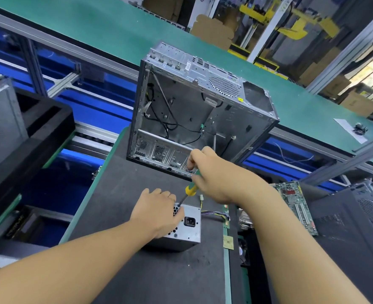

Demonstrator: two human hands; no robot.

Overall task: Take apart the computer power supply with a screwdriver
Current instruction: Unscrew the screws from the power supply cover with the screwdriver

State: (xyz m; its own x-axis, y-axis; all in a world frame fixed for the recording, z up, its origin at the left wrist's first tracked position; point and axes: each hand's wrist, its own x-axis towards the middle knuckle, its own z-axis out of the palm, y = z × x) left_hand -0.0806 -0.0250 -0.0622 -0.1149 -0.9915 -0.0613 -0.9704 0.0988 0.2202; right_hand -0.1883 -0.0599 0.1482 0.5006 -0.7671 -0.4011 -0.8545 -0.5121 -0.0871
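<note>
Grips power supply (pixel 191 230) on desk (pixel 137 270) with left hand (pixel 159 212), fingers (pixel 177 215) curled over vented face. Pinches screwdriver (pixel 191 189) in fingers (pixel 191 163) of right hand (pixel 219 179), tip at supply's top edge.

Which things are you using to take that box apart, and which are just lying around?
In use:
power supply
screwdriver
left hand, holding the power supply
right hand, gripping the screwdriver

Just lying about:
empty computer case
green circuit board
small square chip
black tower
</note>
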